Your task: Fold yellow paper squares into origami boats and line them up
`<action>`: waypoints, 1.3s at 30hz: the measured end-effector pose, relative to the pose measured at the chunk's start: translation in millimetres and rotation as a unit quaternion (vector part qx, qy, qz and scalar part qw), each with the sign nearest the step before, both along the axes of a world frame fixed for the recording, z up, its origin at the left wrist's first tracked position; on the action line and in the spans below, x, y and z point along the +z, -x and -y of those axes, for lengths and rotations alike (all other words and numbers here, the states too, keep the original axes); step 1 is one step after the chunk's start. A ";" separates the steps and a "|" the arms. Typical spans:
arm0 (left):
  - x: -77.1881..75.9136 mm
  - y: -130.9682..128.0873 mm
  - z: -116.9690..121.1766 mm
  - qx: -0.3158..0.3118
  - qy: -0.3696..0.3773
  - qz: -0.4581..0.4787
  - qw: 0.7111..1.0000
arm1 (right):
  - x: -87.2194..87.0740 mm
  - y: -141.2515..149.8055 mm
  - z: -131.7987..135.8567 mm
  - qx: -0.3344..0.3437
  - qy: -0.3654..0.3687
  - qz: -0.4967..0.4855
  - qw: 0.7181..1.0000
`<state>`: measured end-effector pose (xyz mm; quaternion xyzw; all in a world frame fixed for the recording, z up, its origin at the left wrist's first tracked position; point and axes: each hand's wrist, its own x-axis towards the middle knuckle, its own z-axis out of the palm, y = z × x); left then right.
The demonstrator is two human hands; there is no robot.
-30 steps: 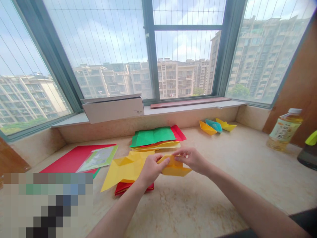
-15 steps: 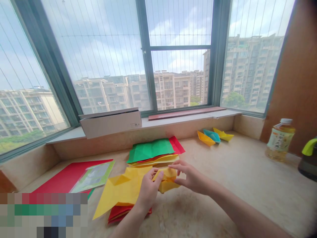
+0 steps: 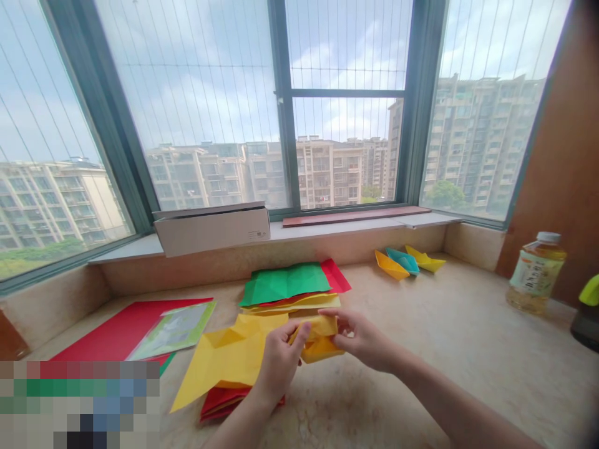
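Both my hands pinch a small folded yellow paper piece [image 3: 319, 340] held just above the marble counter [image 3: 444, 330]. My left hand [image 3: 279, 362] grips its left end, fingers closed on it. My right hand [image 3: 360, 338] holds the right end between thumb and fingers. Under and left of my left hand lies a creased yellow sheet [image 3: 224, 362] on top of folded red paper [image 3: 219, 399]. Behind the hands sits a stack of sheets with a green sheet [image 3: 285, 282] uppermost.
Three paper boats [image 3: 407, 262], orange, teal and yellow, rest at the back right. A drink bottle [image 3: 534, 273] stands at the far right. A white cardboard box [image 3: 213, 227] sits on the window ledge. A red folder [image 3: 121, 330] with a green leaflet lies at the left.
The yellow piece is now more compact than a second ago, pressed closer between my hands. The view has tilted up slightly; the hands stay in the same place over the counter.
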<state>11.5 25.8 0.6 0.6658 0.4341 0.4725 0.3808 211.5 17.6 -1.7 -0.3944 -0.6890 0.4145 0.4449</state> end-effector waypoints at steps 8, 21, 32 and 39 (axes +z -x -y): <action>-3.2 -4.9 -1.2 -0.011 0.043 0.035 0.998 | -1.7 -4.2 -5.5 -0.058 -0.033 0.021 0.998; -7.2 -17.2 11.7 -0.110 0.126 0.091 0.982 | -4.0 -5.6 -9.9 -0.124 -0.073 0.026 0.989; -8.5 -16.8 13.3 -0.139 0.121 0.083 0.979 | 5.8 -3.2 0.2 -0.146 -0.110 0.106 0.977; -5.5 -17.3 13.8 -0.152 0.123 0.079 0.977 | 7.3 -8.6 -1.2 -0.163 -0.171 0.153 0.960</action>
